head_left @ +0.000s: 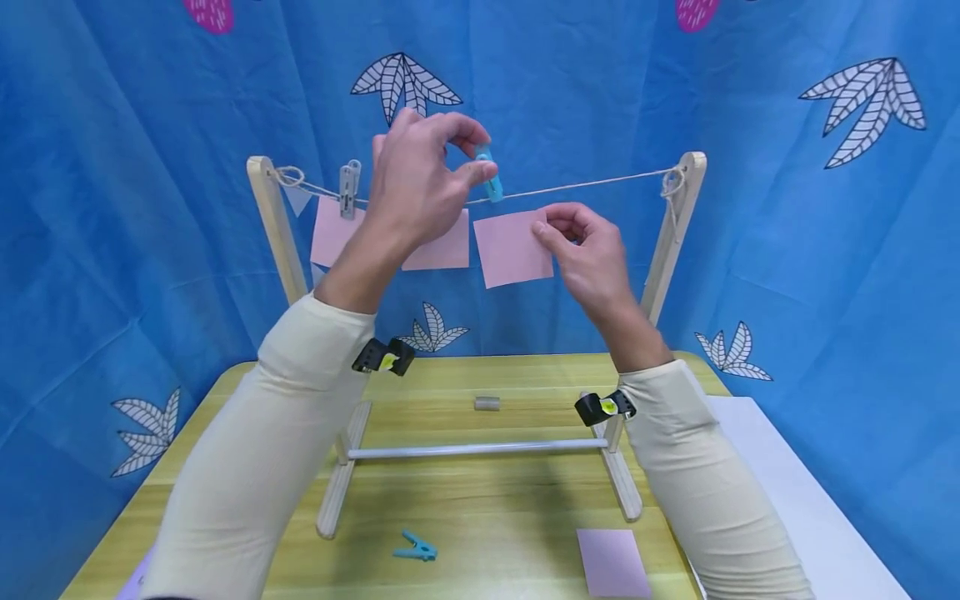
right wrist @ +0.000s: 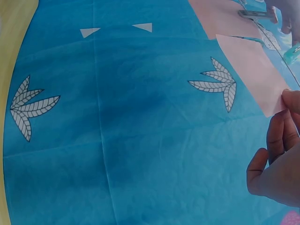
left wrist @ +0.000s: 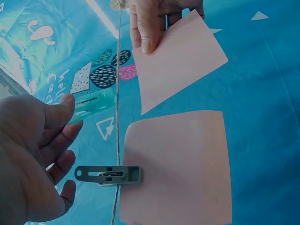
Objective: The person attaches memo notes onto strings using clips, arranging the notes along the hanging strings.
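Note:
Between thumb and fingers, my left hand (head_left: 423, 179) pinches a light blue clothespin (head_left: 490, 175) up at the string (head_left: 577, 183). The left wrist view shows this clothespin (left wrist: 93, 105) beside the string, its tip close to it. My right hand (head_left: 592, 254) holds a pink paper sheet (head_left: 513, 248) by its upper right corner, just below the string. Left of it hangs another pink sheet (head_left: 446, 246), partly behind my left hand; a grey clothespin (left wrist: 110, 175) fixes it to the string in the left wrist view. Farther left, a grey clothespin (head_left: 348, 190) holds a third pink sheet (head_left: 333, 233).
The string runs between two wooden posts (head_left: 682, 196) of a rack with a white crossbar (head_left: 480, 449). On the wooden table (head_left: 480, 500) lie a blue clothespin (head_left: 416, 547), a grey clothespin (head_left: 487, 403) and a pinkish sheet (head_left: 613, 562). A blue patterned curtain (head_left: 570, 100) hangs behind.

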Demonstrator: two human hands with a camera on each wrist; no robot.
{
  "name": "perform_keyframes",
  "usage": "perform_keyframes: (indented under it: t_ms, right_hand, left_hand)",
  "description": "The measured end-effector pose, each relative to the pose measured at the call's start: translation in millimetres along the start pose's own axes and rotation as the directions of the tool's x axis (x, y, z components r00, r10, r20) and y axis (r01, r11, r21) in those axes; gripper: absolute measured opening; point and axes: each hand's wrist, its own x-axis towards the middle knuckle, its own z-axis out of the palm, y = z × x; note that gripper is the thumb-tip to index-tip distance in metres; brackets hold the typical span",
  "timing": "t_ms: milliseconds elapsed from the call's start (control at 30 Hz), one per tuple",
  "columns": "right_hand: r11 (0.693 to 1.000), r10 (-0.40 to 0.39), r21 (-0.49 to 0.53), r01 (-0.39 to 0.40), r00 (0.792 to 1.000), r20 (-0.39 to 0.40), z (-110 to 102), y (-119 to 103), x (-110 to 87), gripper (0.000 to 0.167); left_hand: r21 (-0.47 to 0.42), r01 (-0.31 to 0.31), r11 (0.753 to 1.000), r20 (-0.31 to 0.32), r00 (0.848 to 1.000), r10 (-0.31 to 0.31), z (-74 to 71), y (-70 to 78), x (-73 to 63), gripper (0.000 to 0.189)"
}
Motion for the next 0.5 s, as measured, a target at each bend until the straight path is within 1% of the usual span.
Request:
perform_keyframes:
  t_ms: [200,500]
  right_hand:
    - [1.0,-0.011,0.019,0.011,1.0,-0.008,1.7,1.0,1.4,0.027]
    - [0.998,-0.007,0.062,0.008,1.0,-0.009,4.4,-0.7,3.7,0.027]
  left_hand:
    - [0.017,0.043,0.999,0.048,0.998,-0.044,4.2,1.2,3.5,0.033]
    - [0.031,0.035,0.999,0.087,0.996,-0.038,6.2,2.7,6.5,0.034]
